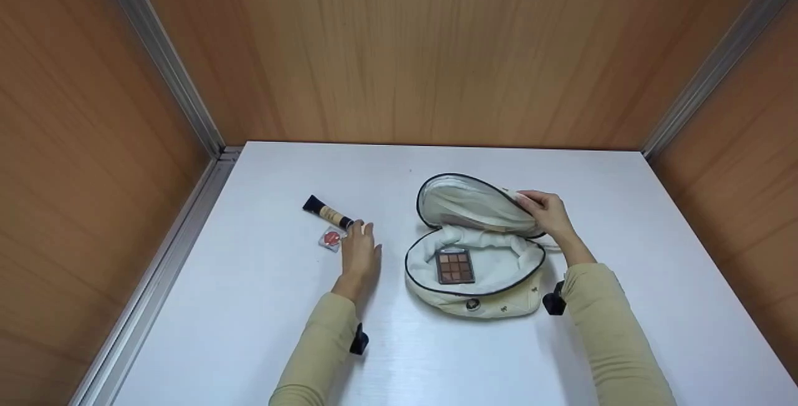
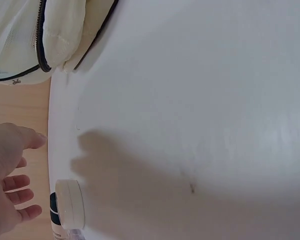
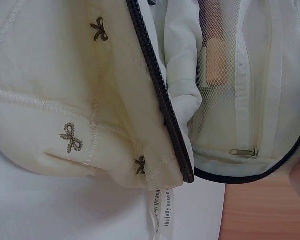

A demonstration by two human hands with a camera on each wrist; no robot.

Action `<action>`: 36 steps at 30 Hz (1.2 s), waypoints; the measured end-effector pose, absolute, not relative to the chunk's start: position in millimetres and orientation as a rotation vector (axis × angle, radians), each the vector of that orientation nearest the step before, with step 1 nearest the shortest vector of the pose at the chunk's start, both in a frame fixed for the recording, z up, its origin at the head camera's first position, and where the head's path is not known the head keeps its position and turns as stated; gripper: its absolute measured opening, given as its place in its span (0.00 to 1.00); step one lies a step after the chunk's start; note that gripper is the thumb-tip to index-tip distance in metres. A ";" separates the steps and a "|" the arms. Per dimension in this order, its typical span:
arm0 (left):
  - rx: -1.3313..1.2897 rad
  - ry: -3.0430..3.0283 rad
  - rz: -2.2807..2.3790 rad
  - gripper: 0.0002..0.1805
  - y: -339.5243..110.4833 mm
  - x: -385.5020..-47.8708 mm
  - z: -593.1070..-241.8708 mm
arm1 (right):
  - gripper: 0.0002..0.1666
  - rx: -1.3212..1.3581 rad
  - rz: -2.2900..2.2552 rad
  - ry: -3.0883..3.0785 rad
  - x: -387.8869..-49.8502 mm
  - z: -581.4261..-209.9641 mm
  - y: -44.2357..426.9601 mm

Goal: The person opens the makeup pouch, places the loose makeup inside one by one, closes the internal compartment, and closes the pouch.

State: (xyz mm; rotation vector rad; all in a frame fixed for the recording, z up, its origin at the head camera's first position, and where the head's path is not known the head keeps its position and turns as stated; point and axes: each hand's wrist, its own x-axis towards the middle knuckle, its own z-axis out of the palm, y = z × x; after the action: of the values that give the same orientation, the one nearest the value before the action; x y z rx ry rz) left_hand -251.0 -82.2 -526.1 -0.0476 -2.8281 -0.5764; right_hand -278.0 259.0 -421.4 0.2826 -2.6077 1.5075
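A cream cosmetic bag [image 1: 508,303] with black zip edging lies unzipped. My right hand [image 1: 548,211] pinches the edge of its raised lid [image 1: 477,203]. Inside the bag rests an eyeshadow palette [image 1: 455,267] with brown shades. Left of the bag, my left hand [image 1: 358,253] reaches forward over the table, its fingers loosely bent and apart in the left wrist view. Close to these fingers are a black and beige cosmetic tube [image 1: 330,213], a small clear case with a red centre [image 1: 331,239], and a round white-edged jar or case [image 2: 71,205], which the hand hides in the head view.
The white table [image 1: 206,306] is bounded by wooden panels [image 1: 399,50] at the back and sides. Behind the lid's mesh pocket [image 3: 225,120] shows a peach-coloured item [image 3: 216,62]. A printed ribbon tag [image 3: 161,210] hangs from the bag.
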 end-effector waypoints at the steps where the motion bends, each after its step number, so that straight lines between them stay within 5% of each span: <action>1: -0.041 -2.840 -0.584 0.26 -83.3 -250.8 -526.8 | 0.16 0.280 1.501 -2.610 -277.8 -421.4 259.0; 25: 0.120 -2.886 -0.321 0.28 -96.9 -252.6 -536.7 | 0.19 0.265 1.555 -2.607 -290.3 -437.9 268.2; 36: 0.126 -2.914 -0.300 0.20 -97.6 -255.5 -536.0 | 0.20 0.286 1.517 -2.595 -299.5 -448.9 272.4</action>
State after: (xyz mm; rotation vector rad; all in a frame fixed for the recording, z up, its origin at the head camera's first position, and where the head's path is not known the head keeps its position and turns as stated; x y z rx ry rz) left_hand -255.5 -97.6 -536.0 0.1260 -2.9139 -0.3001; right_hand -299.5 272.4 -448.9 0.2865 -2.5950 1.5173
